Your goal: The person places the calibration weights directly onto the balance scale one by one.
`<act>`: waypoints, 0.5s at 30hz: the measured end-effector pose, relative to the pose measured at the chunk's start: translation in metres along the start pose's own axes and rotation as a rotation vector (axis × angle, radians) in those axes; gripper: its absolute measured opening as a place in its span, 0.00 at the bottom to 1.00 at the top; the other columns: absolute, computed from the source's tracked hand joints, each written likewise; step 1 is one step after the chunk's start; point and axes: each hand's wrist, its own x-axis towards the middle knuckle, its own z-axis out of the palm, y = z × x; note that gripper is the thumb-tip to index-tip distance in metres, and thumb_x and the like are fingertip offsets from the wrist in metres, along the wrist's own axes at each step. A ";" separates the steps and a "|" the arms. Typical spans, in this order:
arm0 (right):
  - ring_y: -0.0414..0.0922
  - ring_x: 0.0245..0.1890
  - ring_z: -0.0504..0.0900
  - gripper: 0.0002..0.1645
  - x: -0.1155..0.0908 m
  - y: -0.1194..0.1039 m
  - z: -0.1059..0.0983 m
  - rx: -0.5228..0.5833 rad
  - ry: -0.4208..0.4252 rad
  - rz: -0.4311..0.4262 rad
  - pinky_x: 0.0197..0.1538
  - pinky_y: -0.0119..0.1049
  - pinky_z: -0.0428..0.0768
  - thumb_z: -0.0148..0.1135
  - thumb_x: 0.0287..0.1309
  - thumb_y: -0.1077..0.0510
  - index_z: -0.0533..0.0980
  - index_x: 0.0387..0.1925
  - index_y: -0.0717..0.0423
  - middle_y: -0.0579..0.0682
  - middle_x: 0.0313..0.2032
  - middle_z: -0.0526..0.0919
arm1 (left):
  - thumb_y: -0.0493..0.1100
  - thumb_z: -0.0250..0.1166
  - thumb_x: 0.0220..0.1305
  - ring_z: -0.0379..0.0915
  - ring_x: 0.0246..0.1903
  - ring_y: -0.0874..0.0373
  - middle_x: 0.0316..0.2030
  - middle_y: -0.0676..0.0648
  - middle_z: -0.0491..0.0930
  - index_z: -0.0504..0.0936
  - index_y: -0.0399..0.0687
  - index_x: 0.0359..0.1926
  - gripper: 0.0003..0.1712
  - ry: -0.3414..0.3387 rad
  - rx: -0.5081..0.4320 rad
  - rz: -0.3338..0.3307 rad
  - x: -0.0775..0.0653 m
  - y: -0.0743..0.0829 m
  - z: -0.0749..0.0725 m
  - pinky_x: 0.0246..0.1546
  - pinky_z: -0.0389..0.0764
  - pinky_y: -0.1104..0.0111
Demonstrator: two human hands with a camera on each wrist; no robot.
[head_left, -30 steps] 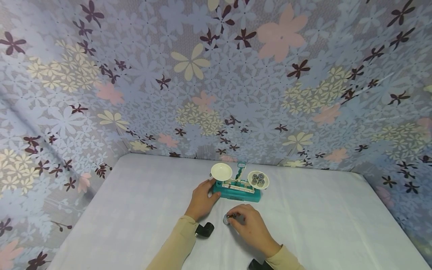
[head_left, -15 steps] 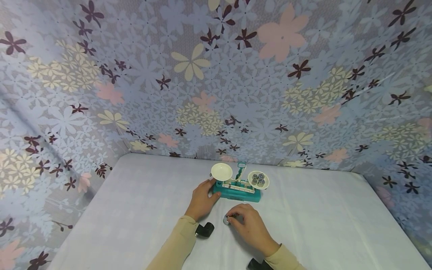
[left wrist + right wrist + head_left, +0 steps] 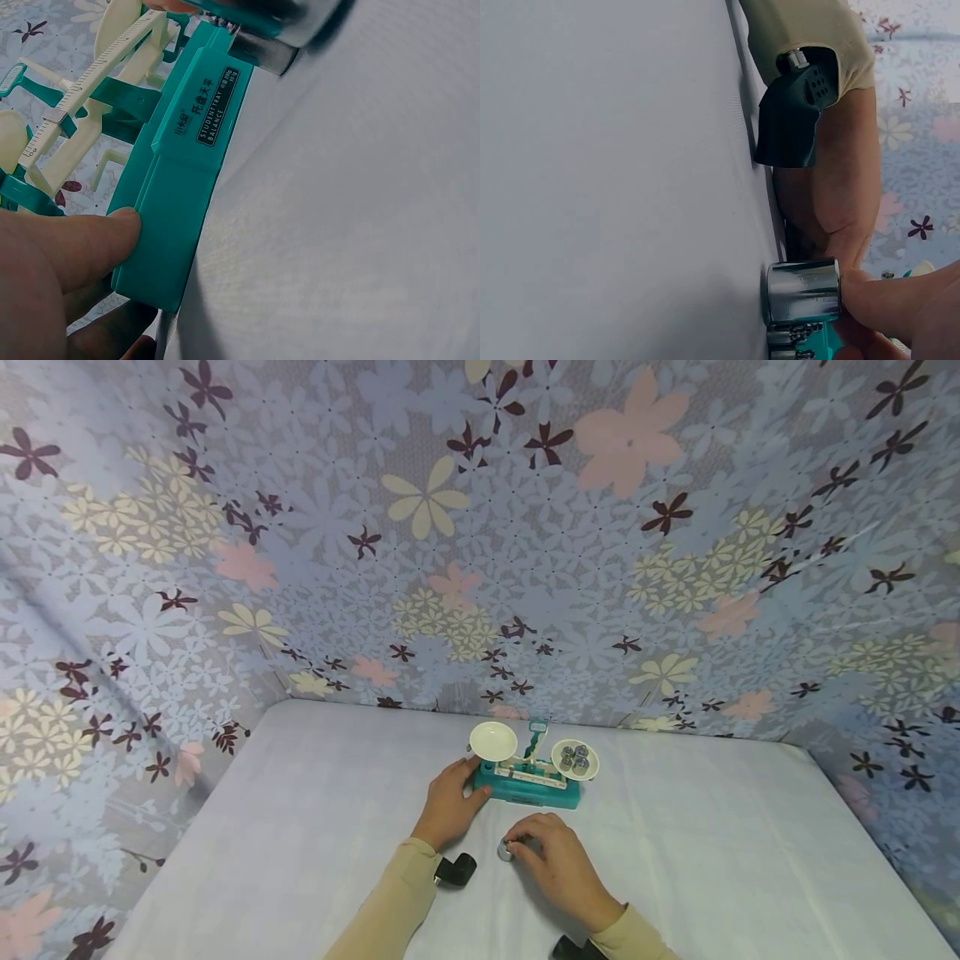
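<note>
In the head view, a green tray balance (image 3: pixel 528 792) stands on the white cloth. My left hand (image 3: pixel 450 806) holds the left end of its base; the left wrist view shows the thumb (image 3: pixel 97 244) on the front face and other fingers beneath. Just in front of the balance, my right hand (image 3: pixel 555 864) pinches the top of a shiny metal cylinder (image 3: pixel 505 850). In the right wrist view this cylinder (image 3: pixel 802 291) meets the cloth, with the thumb at its top. Smaller metal pieces with a beaded chain (image 3: pixel 804 331) show behind it, partly hidden.
The balance's right pan (image 3: pixel 594 768) bears several small silvery pieces (image 3: pixel 574 758). Its left pan (image 3: pixel 492 741) is cream. White cloth (image 3: pixel 712 843) covers the table. A flowered fabric wall (image 3: pixel 337 568) rises behind. Black wrist cameras (image 3: pixel 456 870) sit at both cuffs.
The dark bit seen at my right fingertips a second ago no longer shows clearly beside the cylinder. The left hand and the balance stay where they were.
</note>
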 end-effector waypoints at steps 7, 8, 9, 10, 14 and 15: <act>0.35 0.38 0.76 0.05 0.002 -0.003 -0.004 -0.021 0.033 0.001 0.38 0.33 0.75 0.72 0.59 0.58 0.84 0.34 0.43 0.31 0.36 0.83 | 0.45 0.64 0.69 0.63 0.69 0.39 0.66 0.36 0.72 0.70 0.39 0.71 0.32 0.003 0.007 0.011 0.000 -0.002 0.000 0.69 0.63 0.42; 0.35 0.38 0.76 0.05 0.002 -0.004 -0.004 -0.023 0.044 -0.006 0.38 0.33 0.75 0.72 0.58 0.58 0.84 0.34 0.42 0.31 0.36 0.83 | 0.45 0.64 0.69 0.63 0.69 0.38 0.66 0.36 0.73 0.70 0.39 0.71 0.32 0.004 0.008 0.014 0.001 -0.002 0.000 0.69 0.63 0.42; 0.35 0.38 0.76 0.07 0.003 -0.005 -0.005 -0.023 0.055 -0.013 0.38 0.33 0.76 0.72 0.58 0.59 0.84 0.35 0.42 0.31 0.36 0.83 | 0.45 0.64 0.69 0.63 0.69 0.38 0.66 0.36 0.73 0.70 0.39 0.70 0.32 0.005 0.008 0.017 0.001 -0.002 0.000 0.69 0.63 0.41; 0.36 0.38 0.76 0.07 0.003 -0.005 -0.006 -0.025 0.066 -0.022 0.37 0.33 0.76 0.72 0.58 0.59 0.84 0.35 0.41 0.31 0.36 0.83 | 0.45 0.65 0.69 0.63 0.69 0.38 0.66 0.36 0.73 0.70 0.39 0.70 0.32 0.005 0.007 0.019 0.001 -0.002 0.000 0.68 0.63 0.41; 0.36 0.37 0.77 0.07 0.005 -0.008 -0.011 -0.026 0.091 -0.035 0.36 0.32 0.76 0.72 0.58 0.58 0.84 0.36 0.40 0.31 0.36 0.82 | 0.45 0.64 0.69 0.63 0.69 0.38 0.65 0.36 0.73 0.70 0.39 0.70 0.32 0.008 0.000 0.024 0.001 -0.002 0.000 0.68 0.64 0.42; 0.36 0.37 0.77 0.07 0.006 -0.009 -0.012 -0.022 0.093 -0.038 0.36 0.32 0.76 0.72 0.59 0.58 0.84 0.36 0.41 0.31 0.36 0.82 | 0.44 0.64 0.69 0.63 0.69 0.38 0.65 0.36 0.73 0.70 0.39 0.70 0.32 0.008 -0.002 0.024 0.001 -0.002 0.000 0.68 0.64 0.42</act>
